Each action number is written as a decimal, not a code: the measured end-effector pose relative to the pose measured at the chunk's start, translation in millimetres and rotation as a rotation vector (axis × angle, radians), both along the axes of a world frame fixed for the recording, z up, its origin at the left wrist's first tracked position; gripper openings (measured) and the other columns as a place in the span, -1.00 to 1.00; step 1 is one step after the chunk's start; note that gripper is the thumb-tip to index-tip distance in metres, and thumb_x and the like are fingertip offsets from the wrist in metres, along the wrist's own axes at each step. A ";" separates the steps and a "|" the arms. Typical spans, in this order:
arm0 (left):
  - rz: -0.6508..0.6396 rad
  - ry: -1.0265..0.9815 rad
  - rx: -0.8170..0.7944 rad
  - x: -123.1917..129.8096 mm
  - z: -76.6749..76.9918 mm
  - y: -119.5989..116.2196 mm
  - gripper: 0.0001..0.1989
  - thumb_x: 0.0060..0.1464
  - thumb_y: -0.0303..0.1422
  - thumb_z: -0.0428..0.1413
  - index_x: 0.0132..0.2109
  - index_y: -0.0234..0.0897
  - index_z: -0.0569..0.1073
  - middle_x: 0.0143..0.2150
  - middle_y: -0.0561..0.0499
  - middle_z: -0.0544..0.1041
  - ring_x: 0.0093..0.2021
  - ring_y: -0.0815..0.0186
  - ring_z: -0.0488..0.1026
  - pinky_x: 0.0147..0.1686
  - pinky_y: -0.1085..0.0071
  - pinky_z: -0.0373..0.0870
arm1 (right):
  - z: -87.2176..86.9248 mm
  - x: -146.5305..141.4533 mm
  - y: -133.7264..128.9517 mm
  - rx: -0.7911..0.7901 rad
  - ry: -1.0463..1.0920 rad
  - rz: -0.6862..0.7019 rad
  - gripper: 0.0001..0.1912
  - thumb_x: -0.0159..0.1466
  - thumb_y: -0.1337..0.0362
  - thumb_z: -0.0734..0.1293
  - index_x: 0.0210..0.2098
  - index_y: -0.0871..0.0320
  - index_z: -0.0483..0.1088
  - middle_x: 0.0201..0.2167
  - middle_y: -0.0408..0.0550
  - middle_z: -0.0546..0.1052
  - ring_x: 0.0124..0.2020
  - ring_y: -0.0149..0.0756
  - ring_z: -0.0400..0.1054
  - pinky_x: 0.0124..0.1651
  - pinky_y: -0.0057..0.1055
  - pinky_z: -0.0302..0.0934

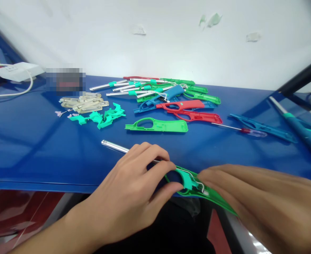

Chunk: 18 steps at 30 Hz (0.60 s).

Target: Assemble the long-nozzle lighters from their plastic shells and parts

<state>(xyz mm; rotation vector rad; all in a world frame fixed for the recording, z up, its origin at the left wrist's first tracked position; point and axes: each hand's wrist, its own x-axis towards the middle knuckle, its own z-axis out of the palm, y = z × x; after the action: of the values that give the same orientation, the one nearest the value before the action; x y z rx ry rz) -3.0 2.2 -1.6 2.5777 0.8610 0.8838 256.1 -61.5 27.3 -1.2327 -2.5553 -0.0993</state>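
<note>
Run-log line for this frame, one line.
left hand: gripping green lighter half | right hand: at its handle end | teal trigger: seated in it | screwdriver: on table

Assembly workspace, blue bench point(52, 148), loose lighter parts point(156, 126)
</note>
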 end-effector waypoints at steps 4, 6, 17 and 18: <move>0.000 0.000 0.003 0.1 0.8 -0.3 -0.91 0.42 -0.39 0.19 -0.02 -0.31 0.55 -0.04 -0.04 0.56 -0.03 0.21 0.48 0.04 0.21 0.45 | -1.3 -6.7 1.3 0.059 0.006 -0.043 -0.68 0.43 0.33 0.18 -0.04 -0.02 0.54 -0.17 -0.10 0.74 -0.31 -0.16 0.64 -0.46 -0.31 0.36; 0.001 -0.001 0.005 0.4 0.7 -0.1 -0.91 0.42 -0.39 0.19 -0.02 -0.32 0.55 -0.03 -0.05 0.56 -0.03 0.21 0.48 0.04 0.20 0.45 | -3.6 -9.1 1.4 0.067 -0.005 -0.073 -0.66 0.39 0.38 0.18 -0.05 -0.02 0.54 -0.16 -0.11 0.74 -0.34 -0.15 0.62 -0.44 -0.26 0.36; -0.007 -0.011 0.005 -0.5 -0.5 0.0 -0.91 0.42 -0.39 0.18 -0.03 -0.32 0.56 -0.05 -0.07 0.56 -0.04 0.17 0.48 -0.02 0.18 0.47 | -13.9 -24.2 -5.7 0.246 -0.083 -0.123 -0.63 0.12 0.57 0.21 -0.34 0.01 0.50 -0.32 -0.05 0.70 -0.42 -0.08 0.54 -0.43 -0.17 0.38; -0.010 -0.012 0.003 -0.4 -0.3 0.2 -0.91 0.42 -0.40 0.18 -0.04 -0.32 0.56 -0.05 -0.07 0.56 -0.05 0.18 0.48 -0.03 0.18 0.47 | -12.9 -25.3 -6.3 0.236 -0.104 -0.131 -0.63 0.11 0.58 0.22 -0.34 0.00 0.51 -0.34 -0.07 0.69 -0.42 -0.08 0.54 -0.41 -0.18 0.40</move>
<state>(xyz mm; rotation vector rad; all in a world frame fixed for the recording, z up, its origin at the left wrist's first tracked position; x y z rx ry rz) -3.4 2.4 -1.9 2.5746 0.8435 0.8980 230.8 -67.8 14.4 -1.3303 -2.4579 -0.4903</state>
